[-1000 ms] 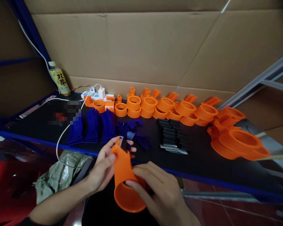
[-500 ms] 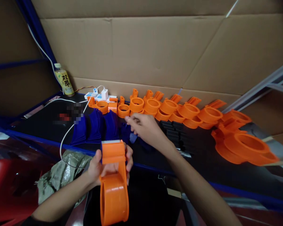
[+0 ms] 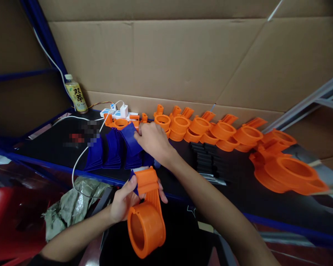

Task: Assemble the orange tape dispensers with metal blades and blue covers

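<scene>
My left hand is closed around an orange tape dispenser, held over the front edge of the table. A toothed metal blade tops the dispenser, and some blue plastic shows beside my thumb. Over the table, my right hand pinches the edge of a thin blue plastic flap, tilted up above one of the stacks. Two more stacks of blue flaps stand to its left. My right fingertips are partly hidden behind the hand.
Several orange dispensers line the back of the table, and more are piled at the right. Black handle-like pieces and metal blades lie mid-table. A white cable loops over the front edge. A power strip and a bottle stand behind.
My right hand has moved left to the blue stack and now lifts a flap. My left hand has shifted slightly right, turning the tape dispenser so its ring faces more to the left.
</scene>
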A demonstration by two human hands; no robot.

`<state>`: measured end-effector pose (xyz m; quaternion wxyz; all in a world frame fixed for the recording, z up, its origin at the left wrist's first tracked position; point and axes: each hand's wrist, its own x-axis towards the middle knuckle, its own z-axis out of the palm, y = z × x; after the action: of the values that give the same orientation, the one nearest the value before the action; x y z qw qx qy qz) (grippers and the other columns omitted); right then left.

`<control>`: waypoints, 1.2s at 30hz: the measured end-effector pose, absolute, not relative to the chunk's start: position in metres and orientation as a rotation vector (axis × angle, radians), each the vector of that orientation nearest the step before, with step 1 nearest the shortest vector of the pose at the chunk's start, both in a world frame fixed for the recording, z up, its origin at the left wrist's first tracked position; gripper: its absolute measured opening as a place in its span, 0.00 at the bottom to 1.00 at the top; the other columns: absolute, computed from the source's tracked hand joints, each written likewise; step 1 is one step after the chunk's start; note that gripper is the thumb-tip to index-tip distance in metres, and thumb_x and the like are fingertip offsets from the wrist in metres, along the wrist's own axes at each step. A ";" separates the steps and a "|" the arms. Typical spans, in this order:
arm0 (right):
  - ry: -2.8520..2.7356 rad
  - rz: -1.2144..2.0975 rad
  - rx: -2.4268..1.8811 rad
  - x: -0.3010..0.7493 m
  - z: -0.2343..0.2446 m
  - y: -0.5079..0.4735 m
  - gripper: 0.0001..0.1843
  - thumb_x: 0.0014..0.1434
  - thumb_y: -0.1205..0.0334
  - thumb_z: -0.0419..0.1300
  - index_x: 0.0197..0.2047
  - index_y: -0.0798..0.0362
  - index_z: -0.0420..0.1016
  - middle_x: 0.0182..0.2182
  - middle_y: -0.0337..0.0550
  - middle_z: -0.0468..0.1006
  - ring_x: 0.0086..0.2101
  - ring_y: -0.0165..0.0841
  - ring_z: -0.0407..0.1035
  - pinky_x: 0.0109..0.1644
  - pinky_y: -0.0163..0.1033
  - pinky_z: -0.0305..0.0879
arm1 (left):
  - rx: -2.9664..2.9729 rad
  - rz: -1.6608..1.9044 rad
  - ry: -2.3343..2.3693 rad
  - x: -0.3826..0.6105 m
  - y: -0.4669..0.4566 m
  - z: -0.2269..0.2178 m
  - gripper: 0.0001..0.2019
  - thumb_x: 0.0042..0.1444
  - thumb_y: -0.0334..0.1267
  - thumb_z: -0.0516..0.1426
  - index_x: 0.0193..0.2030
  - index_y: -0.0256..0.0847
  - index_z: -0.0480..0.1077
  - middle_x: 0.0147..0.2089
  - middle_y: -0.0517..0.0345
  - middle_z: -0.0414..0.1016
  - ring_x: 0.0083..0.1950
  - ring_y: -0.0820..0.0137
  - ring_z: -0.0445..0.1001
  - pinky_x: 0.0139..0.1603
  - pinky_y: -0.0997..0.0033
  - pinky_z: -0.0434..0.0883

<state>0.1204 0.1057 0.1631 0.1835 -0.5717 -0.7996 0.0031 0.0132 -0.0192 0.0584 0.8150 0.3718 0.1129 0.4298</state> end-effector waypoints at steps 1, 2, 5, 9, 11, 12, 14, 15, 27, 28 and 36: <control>-2.212 -0.019 -1.593 0.125 0.169 0.103 0.14 0.67 0.59 0.54 0.44 0.57 0.79 0.34 0.54 0.80 0.38 0.43 0.75 0.43 0.44 0.65 | 0.752 0.938 0.255 0.013 -0.019 0.058 0.31 0.62 0.62 0.52 0.51 0.33 0.76 0.44 0.38 0.81 0.41 0.56 0.79 0.42 0.61 0.72; -2.165 -0.047 -1.552 0.132 0.175 0.099 0.14 0.68 0.59 0.54 0.44 0.57 0.78 0.34 0.52 0.80 0.37 0.41 0.75 0.42 0.43 0.65 | 0.707 0.973 0.275 0.014 -0.019 0.058 0.30 0.63 0.61 0.53 0.52 0.34 0.76 0.45 0.39 0.81 0.43 0.55 0.80 0.43 0.60 0.73; -2.064 -0.169 -1.329 0.158 0.187 0.075 0.10 0.68 0.61 0.55 0.44 0.55 0.76 0.35 0.47 0.80 0.36 0.37 0.75 0.42 0.41 0.66 | 0.579 1.111 0.343 0.017 -0.020 0.060 0.27 0.63 0.58 0.55 0.55 0.37 0.74 0.50 0.43 0.80 0.48 0.55 0.80 0.50 0.57 0.73; -2.099 -0.401 -1.074 0.194 0.180 0.018 0.04 0.64 0.68 0.59 0.42 0.54 0.75 0.37 0.46 0.78 0.39 0.37 0.73 0.43 0.40 0.69 | 0.548 1.205 0.378 0.024 -0.020 0.067 0.26 0.62 0.54 0.57 0.59 0.37 0.71 0.52 0.44 0.80 0.54 0.53 0.78 0.56 0.54 0.72; -2.181 -0.438 -0.935 0.208 0.167 -0.009 0.07 0.63 0.71 0.60 0.44 0.54 0.76 0.36 0.46 0.77 0.38 0.35 0.73 0.41 0.39 0.71 | 0.576 1.238 0.385 0.027 -0.020 0.068 0.25 0.61 0.49 0.59 0.62 0.39 0.69 0.54 0.46 0.79 0.56 0.54 0.77 0.57 0.54 0.72; -2.206 -0.453 -0.872 0.214 0.159 -0.021 0.09 0.62 0.73 0.61 0.45 0.55 0.76 0.35 0.46 0.77 0.38 0.35 0.73 0.42 0.40 0.73 | 0.588 1.258 0.390 0.028 -0.020 0.067 0.25 0.61 0.48 0.60 0.63 0.41 0.68 0.55 0.47 0.79 0.57 0.55 0.76 0.57 0.54 0.71; -2.231 -0.487 -0.802 0.224 0.143 -0.037 0.13 0.60 0.75 0.62 0.48 0.56 0.77 0.35 0.46 0.78 0.39 0.36 0.74 0.43 0.41 0.75 | 0.599 1.287 0.407 0.029 -0.020 0.064 0.25 0.62 0.47 0.61 0.63 0.44 0.67 0.56 0.49 0.78 0.57 0.56 0.76 0.56 0.55 0.72; -2.229 -0.499 -0.792 0.229 0.135 -0.042 0.14 0.59 0.76 0.63 0.49 0.56 0.77 0.36 0.46 0.79 0.40 0.37 0.75 0.44 0.41 0.76 | 0.602 1.291 0.420 0.030 -0.021 0.062 0.25 0.62 0.47 0.61 0.63 0.44 0.66 0.56 0.49 0.78 0.56 0.57 0.76 0.56 0.55 0.72; -2.203 -0.409 -0.794 0.238 0.110 -0.046 0.19 0.57 0.80 0.66 0.52 0.62 0.76 0.37 0.50 0.76 0.41 0.37 0.72 0.43 0.43 0.75 | 0.692 1.324 0.530 0.025 -0.025 0.052 0.22 0.57 0.39 0.67 0.56 0.48 0.68 0.46 0.58 0.76 0.46 0.66 0.76 0.49 0.64 0.73; -2.205 -0.401 -0.801 0.238 0.109 -0.047 0.19 0.58 0.80 0.65 0.52 0.62 0.75 0.36 0.49 0.76 0.40 0.36 0.71 0.41 0.43 0.74 | 0.699 1.319 0.538 0.025 -0.025 0.052 0.21 0.57 0.38 0.67 0.55 0.48 0.68 0.45 0.59 0.75 0.45 0.68 0.75 0.48 0.66 0.73; -2.194 -0.378 -0.907 0.237 0.105 -0.053 0.19 0.59 0.81 0.63 0.53 0.60 0.74 0.33 0.46 0.73 0.34 0.32 0.67 0.34 0.38 0.68 | 0.786 1.290 0.585 0.026 -0.026 0.054 0.21 0.54 0.35 0.69 0.51 0.47 0.66 0.47 0.61 0.73 0.45 0.71 0.72 0.50 0.69 0.70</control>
<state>0.2375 -0.0528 0.1047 0.3607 -0.3519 -0.8512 -0.1468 0.0256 -0.0257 0.0540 0.6896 0.3513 0.2617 0.5767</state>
